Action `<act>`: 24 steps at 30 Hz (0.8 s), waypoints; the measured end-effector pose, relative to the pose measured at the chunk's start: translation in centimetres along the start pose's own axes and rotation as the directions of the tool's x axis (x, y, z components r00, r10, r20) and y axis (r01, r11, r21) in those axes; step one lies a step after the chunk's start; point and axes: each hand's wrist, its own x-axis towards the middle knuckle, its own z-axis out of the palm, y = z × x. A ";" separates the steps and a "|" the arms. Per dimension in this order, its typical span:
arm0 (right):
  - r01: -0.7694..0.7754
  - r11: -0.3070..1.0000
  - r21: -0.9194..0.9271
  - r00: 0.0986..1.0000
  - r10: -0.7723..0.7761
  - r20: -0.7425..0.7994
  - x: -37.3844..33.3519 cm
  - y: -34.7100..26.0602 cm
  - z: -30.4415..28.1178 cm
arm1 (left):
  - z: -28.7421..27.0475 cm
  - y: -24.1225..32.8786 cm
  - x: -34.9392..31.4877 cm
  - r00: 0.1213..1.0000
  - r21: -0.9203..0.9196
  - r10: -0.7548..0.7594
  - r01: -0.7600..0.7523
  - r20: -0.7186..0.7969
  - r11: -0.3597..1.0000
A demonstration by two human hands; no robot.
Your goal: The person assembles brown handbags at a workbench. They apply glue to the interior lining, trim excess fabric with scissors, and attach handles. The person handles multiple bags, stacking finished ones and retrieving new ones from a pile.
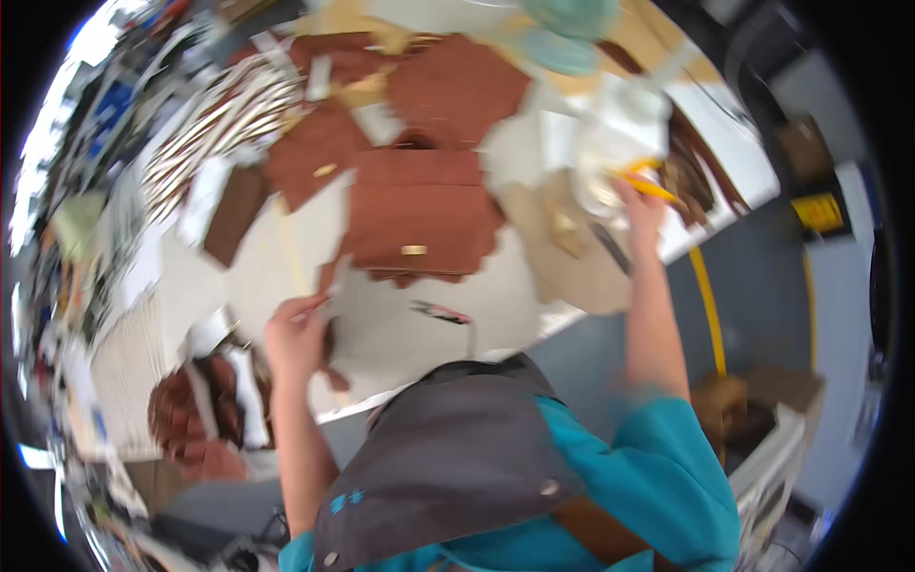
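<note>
My left hand (297, 336) is closed at the table's left front, its fingertips pinched on a thin reddish-brown strip (334, 374) that shows above and below them. Out to the right, my right hand (642, 205) is closed on a yellow tool (650, 187) beside a whitish container (600, 186). Motion blur hides the tool's exact kind. Between my hands lies a reddish-brown flap bag (415, 214) with a small gold-coloured clasp (414, 250). Pliers-like snips with dark and red handles (440, 313) rest in front of it.
More reddish-brown pieces (457, 86) lie behind the bag. A bundle of pale-edged strips (219, 124) is at the far left. Brown strips in a pile (195, 405) sit near left. A beige sheet (572, 257) with a dark slim tool (610, 248) is at right.
</note>
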 end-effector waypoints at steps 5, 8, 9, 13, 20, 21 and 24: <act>0.193 0.914 -0.358 0.981 -0.170 0.096 -1.2 4.7 -5.4 | -0.2 1.9 -0.1 0.980 0.144 0.192 -0.183 -0.051 0.972; 0.148 0.969 -0.198 0.987 -0.132 0.090 0.4 4.5 -3.9 | -0.6 0.8 -0.3 0.981 0.189 0.177 -0.161 -0.074 0.969; 0.151 0.971 -0.183 0.984 -0.130 0.126 0.8 3.7 -2.9 | -1.0 0.3 -0.3 0.979 0.187 0.183 -0.162 -0.095 0.969; 0.123 0.979 -0.160 0.990 -0.109 0.093 1.8 4.9 -2.0 | -0.2 -0.5 -0.7 0.970 0.140 0.212 -0.195 -0.117 0.971; 0.210 0.943 -0.257 0.973 -0.176 0.149 2.3 4.2 -3.2 | 0.2 -0.6 -0.5 0.970 0.141 0.230 -0.217 -0.084 0.966; 0.231 0.932 -0.277 0.970 -0.199 0.141 2.0 3.7 -2.4 | 0.2 -0.7 -0.4 0.968 0.153 0.239 -0.225 -0.081 0.962; 0.238 0.852 -0.466 0.966 -0.156 0.208 1.6 4.1 -2.9 | -0.2 -0.5 0.0 0.971 0.157 0.234 -0.223 -0.055 0.962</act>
